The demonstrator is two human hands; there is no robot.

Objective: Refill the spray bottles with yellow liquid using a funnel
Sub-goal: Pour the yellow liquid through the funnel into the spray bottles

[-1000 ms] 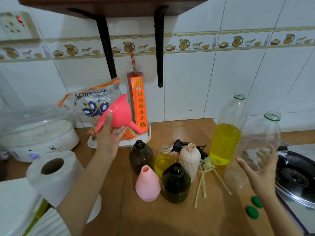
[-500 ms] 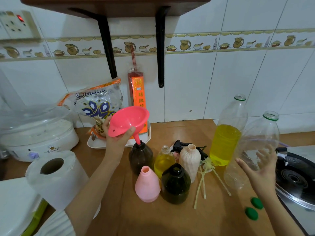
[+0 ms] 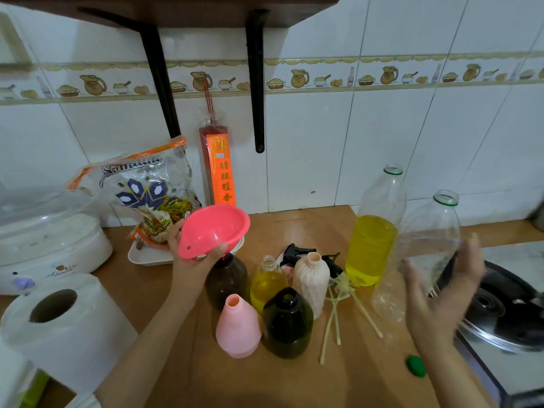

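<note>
Half-full bottle of yellow liquid [image 3: 371,248] stands uncapped right of the brown spray bottle [image 3: 226,279], with an empty clear bottle [image 3: 428,248] further right and the right hand [image 3: 435,301] beside it, fingers spread, blurred, gripping nothing. Left hand [image 3: 191,260] grasps the pink funnel [image 3: 213,229] by its rim, the funnel sitting over the brown spray bottle's neck. A pink spray bottle [image 3: 238,328] stands just in front of the brown one.

Pink funnel [image 3: 214,231] in left hand [image 3: 192,262]
</note>
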